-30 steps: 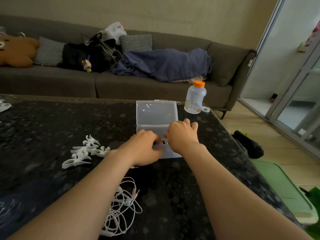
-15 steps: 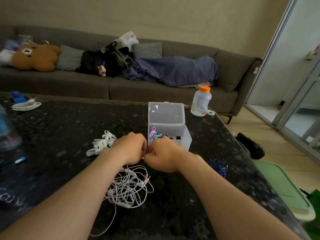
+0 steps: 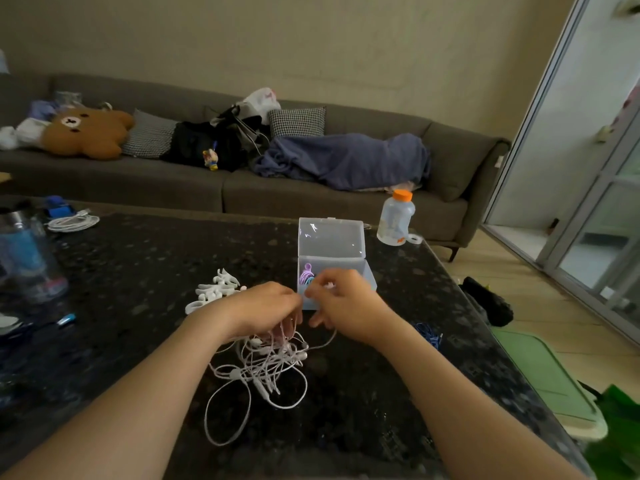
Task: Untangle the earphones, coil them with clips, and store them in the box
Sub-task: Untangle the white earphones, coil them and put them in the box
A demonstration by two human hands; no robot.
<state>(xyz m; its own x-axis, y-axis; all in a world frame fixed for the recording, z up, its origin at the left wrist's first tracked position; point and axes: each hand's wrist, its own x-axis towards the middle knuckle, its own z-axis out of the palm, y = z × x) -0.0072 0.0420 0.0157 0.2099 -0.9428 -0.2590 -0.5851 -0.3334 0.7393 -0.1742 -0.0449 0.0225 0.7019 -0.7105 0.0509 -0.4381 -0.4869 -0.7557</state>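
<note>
- Dug the left hand (image 3: 266, 308) into the white earphones (image 3: 263, 368), fingers curled down round a bunch of cords.
- Pinched one strand with the right hand (image 3: 346, 303), thumb and forefinger closed together, the whole hand rather blurred.
- Had the tangle on the dark table (image 3: 138, 271), under the left hand, with loose loops spread between both forearms.
- Worked just in front of the clear box (image 3: 330, 239), with its lid open and upright and purple and blue bits (image 3: 306, 273) inside at its left end.
- Had the white clips (image 3: 214, 291) in a heap just left of the left hand.
- Saw a bottle (image 3: 394, 218) with an orange cap beyond the box, near the table's far right edge.
- Saw a coiled white cable (image 3: 72, 221) far left on the table, and behind it a grey sofa (image 3: 294, 199) with a blue blanket (image 3: 346, 161) and a brown bear cushion (image 3: 86, 133).
</note>
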